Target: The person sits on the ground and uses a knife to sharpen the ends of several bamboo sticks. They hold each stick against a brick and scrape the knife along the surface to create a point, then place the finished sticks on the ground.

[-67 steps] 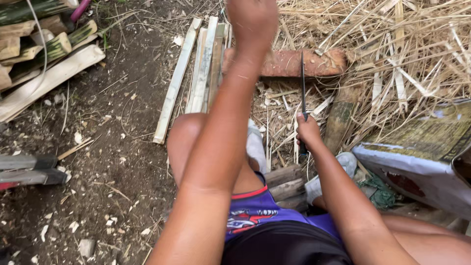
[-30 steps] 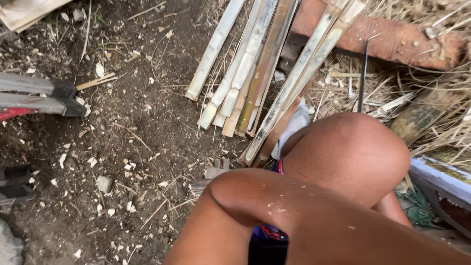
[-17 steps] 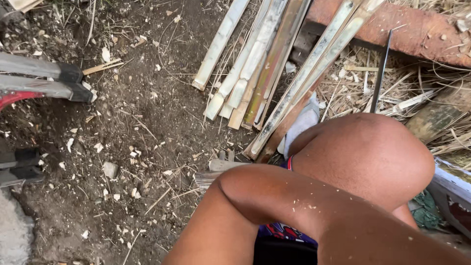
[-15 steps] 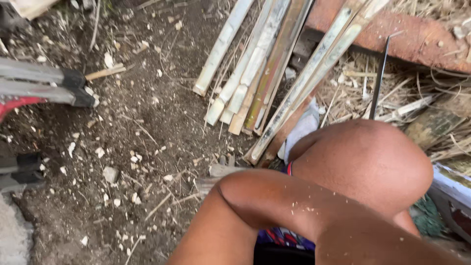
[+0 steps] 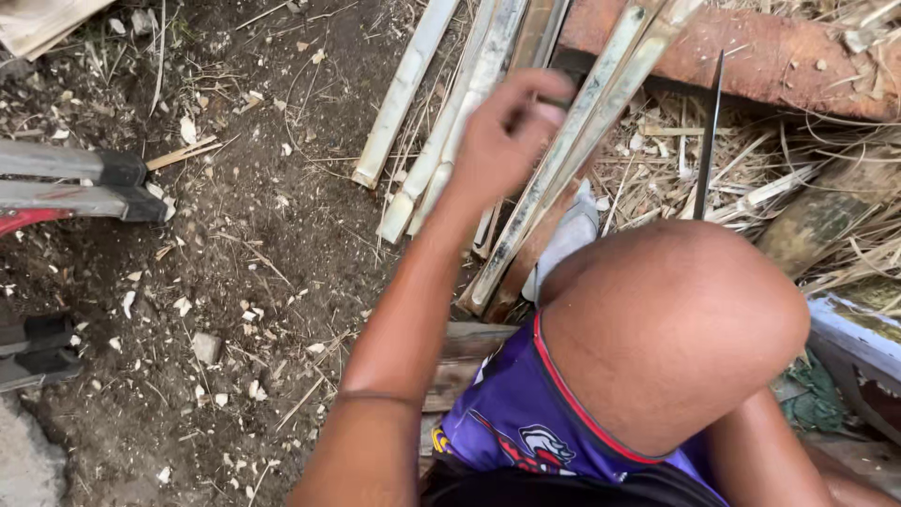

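Note:
My left hand [image 5: 511, 131] reaches forward over a bundle of split bamboo strips [image 5: 413, 84] lying on the dirt, its fingers curled around one pale strip [image 5: 601, 113] near the top of the pile; the hand is blurred. A thin dark knife blade [image 5: 709, 141] stands upright just beyond my bare knee [image 5: 666, 329]. My right hand is hidden behind that knee. I am sitting low, in purple shorts [image 5: 516, 422].
A reddish log [image 5: 779, 66] lies across the top behind the strips. Dry straw [image 5: 845, 188] covers the right side. Grey and red tool handles [image 5: 75, 178] lie at the left on bare soil with wood chips. A small wooden block [image 5: 469, 357] sits under my leg.
My left arm, bent low across the view moments ago, has stretched forward and the hand has closed on the bamboo strips. The view has drifted slightly; the knife blade stays upright.

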